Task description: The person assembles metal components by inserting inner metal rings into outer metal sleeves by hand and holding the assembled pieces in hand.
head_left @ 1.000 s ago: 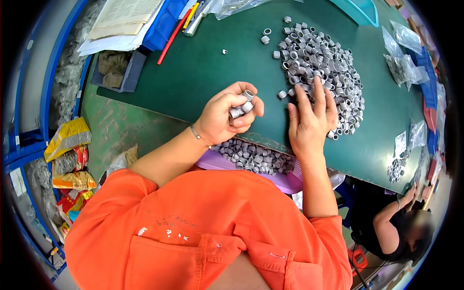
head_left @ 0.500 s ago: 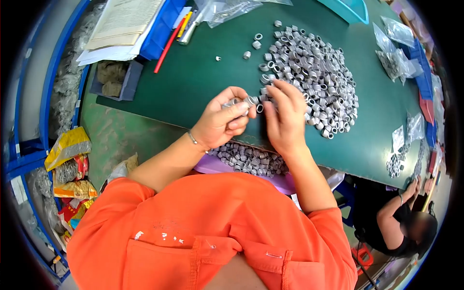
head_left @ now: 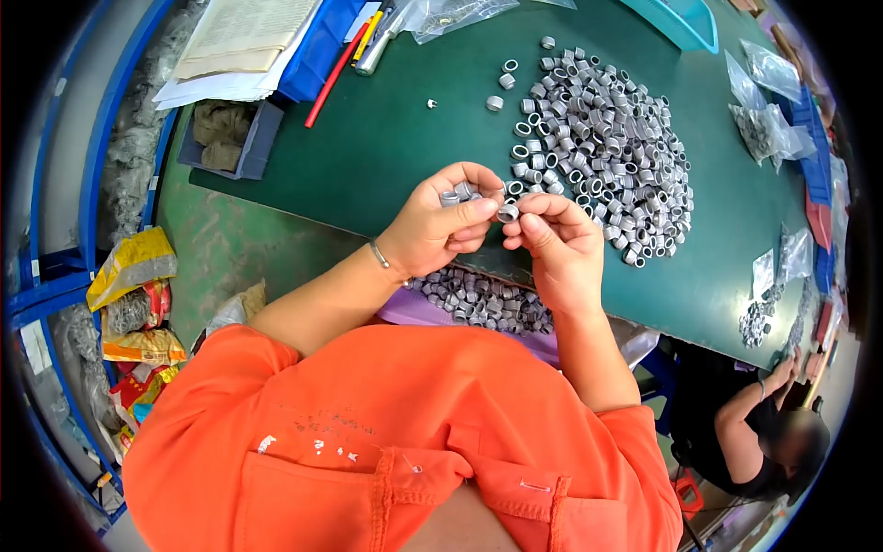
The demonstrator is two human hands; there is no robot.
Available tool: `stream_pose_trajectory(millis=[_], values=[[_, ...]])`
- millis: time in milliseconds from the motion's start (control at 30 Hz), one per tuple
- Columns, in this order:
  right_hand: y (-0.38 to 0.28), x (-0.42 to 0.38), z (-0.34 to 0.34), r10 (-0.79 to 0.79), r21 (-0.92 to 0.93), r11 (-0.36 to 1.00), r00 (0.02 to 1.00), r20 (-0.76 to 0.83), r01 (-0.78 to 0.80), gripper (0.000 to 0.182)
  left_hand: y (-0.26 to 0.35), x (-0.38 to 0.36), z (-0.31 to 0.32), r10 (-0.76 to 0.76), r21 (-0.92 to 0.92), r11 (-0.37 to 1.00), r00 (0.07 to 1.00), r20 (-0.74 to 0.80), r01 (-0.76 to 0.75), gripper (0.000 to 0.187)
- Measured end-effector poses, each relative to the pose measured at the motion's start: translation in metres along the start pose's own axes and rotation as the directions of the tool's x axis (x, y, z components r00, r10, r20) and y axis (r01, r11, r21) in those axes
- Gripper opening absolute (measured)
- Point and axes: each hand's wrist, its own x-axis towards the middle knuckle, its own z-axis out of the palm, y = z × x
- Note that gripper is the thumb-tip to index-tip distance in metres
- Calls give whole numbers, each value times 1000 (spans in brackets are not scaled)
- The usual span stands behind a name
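Observation:
My left hand (head_left: 448, 212) is curled around several small grey metal rings (head_left: 458, 193), which show between its palm and fingers. One more metal ring (head_left: 508, 212) is pinched at the fingertips of my right hand (head_left: 558, 241), right beside the left thumb tip. Past my hands, a large heap of metal rings (head_left: 612, 138) spreads over the green table (head_left: 395, 120). A few loose rings (head_left: 495, 103) lie apart to the left of the heap. Below the table edge, a purple container (head_left: 405, 308) at my lap holds many more rings.
Papers (head_left: 244, 46), a blue bin (head_left: 317, 55), a red pen (head_left: 336, 78) and a grey box (head_left: 262, 143) stand at the upper left. A turquoise basket (head_left: 690, 28) is at the far edge. Plastic bags (head_left: 768, 129) lie right. Another person (head_left: 736, 432) sits at lower right.
My right hand has come back from the edge of the heap toward my left hand and now pinches a ring. The left hand still holds its rings. The view has shifted slightly.

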Motion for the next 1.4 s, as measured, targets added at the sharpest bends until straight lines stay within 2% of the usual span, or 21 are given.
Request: stream_pose_trajectory(millis=[100, 167, 333, 400, 433, 700, 833, 900, 1067, 1133, 1167, 1200, 1233, 1333, 1367, 1400], values=[[0, 1, -4, 81, 85, 993, 997, -11, -80, 11, 0, -1, 0, -26, 46, 999, 1000, -9, 26, 17], [2, 2, -3, 68, 30, 997, 997, -21, -68, 12, 0, -1, 0, -24, 46, 999, 1000, -14, 25, 16], [2, 2, 1, 37, 41, 999, 999, -9, -36, 16, 0, 0, 0, -30, 54, 998, 999, -16, 31, 15], [2, 1, 0, 42, -77, 996, 999, 4, -41, 18, -1, 0, -3, -36, 84, 996, 999, 17, 34, 15], [2, 1, 0, 41, -77, 996, 999, 3, -41, 18, -1, 0, -3, -36, 84, 996, 999, 17, 35, 15], [-1, 3, -3, 131, 6, 991, 991, 16, -131, 16, -2, -1, -3, -33, 109, 994, 999, 21, 31, 15], [-3, -1, -2, 67, 12, 998, 998, 19, -68, 16, -2, -1, -1, -19, 84, 996, 1000, 8, 19, 14], [-9, -4, 2, 148, 82, 986, 989, -5, -147, 15, -1, -1, -1, -15, 57, 998, 1000, -6, 16, 12], [-11, -5, 3, 181, 133, 975, 983, -18, -177, 16, -1, -1, -3, -23, 72, 997, 1000, 17, 21, 11], [-6, -6, 6, 36, -18, 999, 995, -90, -38, 17, -1, -1, -3, -27, 81, 996, 999, 18, 26, 11], [-4, -9, 8, -106, -168, 981, 992, -66, 94, 21, -2, 0, -2, 6, 156, 988, 1000, 12, -7, 14], [1, -8, 2, -269, -421, 870, 963, 34, 258, 22, -2, 1, -1, 17, 193, 981, 1000, 16, -20, 15], [2, -6, -2, -380, -580, 725, 918, 114, 372, 20, -3, 2, 0, 29, 230, 973, 999, 19, -32, 17], [-16, -2, -15, -519, -732, 559, 853, 58, 389, 13, 0, 3, -6, -33, 177, 984, 998, 53, 23, 19], [-29, -4, -18, -481, -746, 611, 873, -83, 266, 10, 1, 2, -8, -48, 168, 985, 997, 68, 36, 18], [-31, -4, -30, -504, -741, 628, 850, -156, 237, 8, 2, 1, -13, -78, 68, 995, 990, 116, 70, 14]])
